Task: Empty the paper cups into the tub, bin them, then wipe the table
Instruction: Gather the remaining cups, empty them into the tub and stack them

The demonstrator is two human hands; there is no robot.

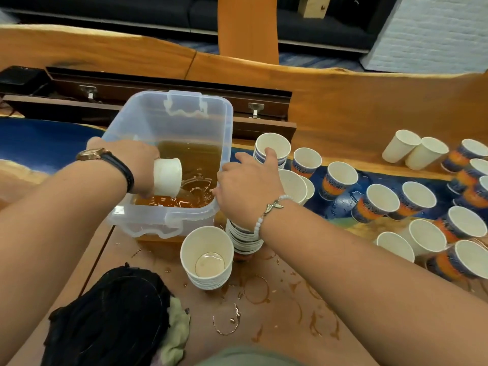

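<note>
Cup (167,177) in L hand (132,159) over tub (225,122), wet stained table (266,317), sofa (132,6) behind

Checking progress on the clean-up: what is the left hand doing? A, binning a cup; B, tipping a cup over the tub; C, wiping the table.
B: the left hand holds a white cup tilted over the tub, with brown liquid splashing below it.
</note>
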